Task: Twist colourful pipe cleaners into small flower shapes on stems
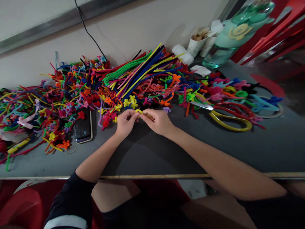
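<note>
While close together, both hands (125, 124) (160, 121) in pinches on a yellow pipe cleaner (138, 111).

A bright yellow, fuzzy pipe-cleaner piece (138, 111), bent into a curve, pinched at fingertip level and partly hidden, is well left of the red-and-yellow-handled metal scissors (211, 108)

Dark left sleeve (75, 195) with pale band (68, 221)
</note>
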Tool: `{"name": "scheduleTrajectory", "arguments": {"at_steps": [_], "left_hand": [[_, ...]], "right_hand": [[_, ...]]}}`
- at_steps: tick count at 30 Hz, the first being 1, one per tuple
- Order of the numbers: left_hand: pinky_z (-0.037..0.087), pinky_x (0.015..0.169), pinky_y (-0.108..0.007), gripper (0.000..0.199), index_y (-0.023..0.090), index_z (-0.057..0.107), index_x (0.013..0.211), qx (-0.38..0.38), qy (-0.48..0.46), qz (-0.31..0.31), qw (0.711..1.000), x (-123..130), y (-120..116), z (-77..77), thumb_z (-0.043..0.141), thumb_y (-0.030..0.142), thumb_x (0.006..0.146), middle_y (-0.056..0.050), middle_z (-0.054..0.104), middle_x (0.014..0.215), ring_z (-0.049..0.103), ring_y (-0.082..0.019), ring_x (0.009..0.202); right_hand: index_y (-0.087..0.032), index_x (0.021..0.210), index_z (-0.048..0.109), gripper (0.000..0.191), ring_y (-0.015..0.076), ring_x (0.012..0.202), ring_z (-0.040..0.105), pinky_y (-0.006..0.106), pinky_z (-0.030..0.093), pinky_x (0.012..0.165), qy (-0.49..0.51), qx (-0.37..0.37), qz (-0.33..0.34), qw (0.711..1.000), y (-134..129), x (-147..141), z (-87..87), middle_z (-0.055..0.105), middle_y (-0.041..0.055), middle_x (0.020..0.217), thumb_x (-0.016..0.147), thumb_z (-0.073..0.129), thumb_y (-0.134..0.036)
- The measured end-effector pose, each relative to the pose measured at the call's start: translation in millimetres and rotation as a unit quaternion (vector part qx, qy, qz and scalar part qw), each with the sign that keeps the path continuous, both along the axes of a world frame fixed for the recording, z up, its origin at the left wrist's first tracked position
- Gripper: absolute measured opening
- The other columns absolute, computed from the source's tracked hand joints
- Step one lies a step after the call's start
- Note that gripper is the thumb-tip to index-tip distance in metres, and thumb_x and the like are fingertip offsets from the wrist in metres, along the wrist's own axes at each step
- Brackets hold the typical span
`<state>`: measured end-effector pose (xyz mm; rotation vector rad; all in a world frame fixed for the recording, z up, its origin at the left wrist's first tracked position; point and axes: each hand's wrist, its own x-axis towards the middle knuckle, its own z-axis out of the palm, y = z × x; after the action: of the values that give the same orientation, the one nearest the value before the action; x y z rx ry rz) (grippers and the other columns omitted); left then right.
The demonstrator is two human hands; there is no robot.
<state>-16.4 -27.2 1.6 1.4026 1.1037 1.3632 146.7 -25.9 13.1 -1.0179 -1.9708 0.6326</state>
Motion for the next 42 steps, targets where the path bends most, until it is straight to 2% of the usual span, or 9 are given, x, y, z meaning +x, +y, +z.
{"name": "scheduleTrajectory", "arguments": {"at_steps": [7,11,14,16,20,23,25,33,42], "left_hand": [[0.049,0.053,-0.019,0.033,0.015,0.067,0.082,-0.004,0.02,-0.023,1.0,-2,2,-4.6,0.07,0.048,0.076,-0.001,0.067,0.07,0.059,-0.007,0.053],[0.05,0.055,-0.021,0.033,0.016,0.068,0.089,0.021,0.067,-0.02,0.997,-2,2,-5.0,0.058,0.047,0.087,-0.001,0.065,0.067,0.06,-0.009,0.056],[0.053,0.064,-0.023,0.031,0.018,0.066,0.105,0.094,0.155,0.014,0.983,-8,3,-2.5,0.046,0.039,0.095,-0.004,0.069,0.077,0.065,-0.011,0.069],[0.055,0.074,-0.026,0.027,0.018,0.065,0.111,0.182,0.245,0.018,0.952,-15,5,-0.5,0.048,0.032,0.095,-0.007,0.071,0.091,0.067,-0.014,0.084],[0.055,0.081,-0.029,0.024,0.019,0.067,0.106,0.356,0.4,-0.058,0.842,-33,10,4.7,0.047,0.022,0.094,-0.008,0.073,0.098,0.068,-0.016,0.092],[0.056,0.078,-0.029,0.025,0.018,0.065,0.112,0.424,0.454,-0.072,0.78,-43,8,11.3,0.048,0.018,0.094,-0.008,0.073,0.098,0.069,-0.017,0.092],[0.056,0.08,-0.03,0.026,0.019,0.063,0.115,0.434,0.473,-0.089,0.761,-46,6,16.4,0.048,0.017,0.094,-0.008,0.072,0.1,0.069,-0.017,0.094],[0.057,0.079,-0.031,0.028,0.018,0.06,0.119,0.436,0.519,-0.12,0.725,-46,2,24.1,0.046,0.017,0.094,-0.009,0.072,0.103,0.069,-0.019,0.096],[0.052,0.071,-0.027,0.024,0.02,0.062,0.109,0.415,0.518,-0.121,0.738,-43,2,24.7,0.042,0.019,0.096,-0.008,0.07,0.093,0.067,-0.016,0.087]], "right_hand": [[-0.015,0.074,0.07,0.046,0.0069,0.044,0.036,0.025,0.028,0.05,-0.017,-0.005,0.004,1.0,2,4,2.3,0.056,0.0001,0.055,0.094,0.044,-0.046],[-0.015,0.075,0.072,0.049,0.0083,0.048,0.038,0.025,0.028,0.05,-0.012,-0.046,0.014,0.999,3,6,6.7,0.056,0.0006,0.056,0.092,0.045,-0.052],[-0.014,0.074,0.072,0.048,0.0093,0.052,0.042,0.025,0.029,0.051,-0.001,-0.11,0.049,0.993,5,6,7.6,0.058,0.0018,0.059,0.089,0.05,-0.054],[-0.013,0.071,0.072,0.048,0.009,0.05,0.041,0.024,0.029,0.049,0.006,-0.157,0.077,0.985,7,7,7.6,0.056,0.0013,0.056,0.085,0.053,-0.056],[-0.013,0.069,0.072,0.048,0.0077,0.048,0.037,0.024,0.027,0.046,0.012,-0.22,0.124,0.967,11,10,10.5,0.053,0.0,0.053,0.079,0.06,-0.059],[-0.012,0.074,0.073,0.047,0.0082,0.05,0.043,0.024,0.031,0.047,0.024,-0.247,0.156,0.956,13,12,13.5,0.06,0.0018,0.059,0.076,0.063,-0.058],[-0.012,0.075,0.074,0.046,0.0087,0.052,0.047,0.023,0.033,0.048,0.027,-0.261,0.173,0.949,14,14,13.9,0.063,0.0029,0.062,0.076,0.064,-0.057],[-0.014,0.074,0.075,0.041,0.0106,0.053,0.053,0.025,0.039,0.05,0.035,-0.27,0.184,0.945,17,16,10.2,0.067,0.0037,0.063,0.072,0.07,-0.055],[-0.014,0.077,0.075,0.047,0.0105,0.054,0.054,0.024,0.039,0.051,-0.005,-0.263,0.18,0.948,18,16,8.8,0.068,0.0038,0.065,0.073,0.066,-0.059]]}}
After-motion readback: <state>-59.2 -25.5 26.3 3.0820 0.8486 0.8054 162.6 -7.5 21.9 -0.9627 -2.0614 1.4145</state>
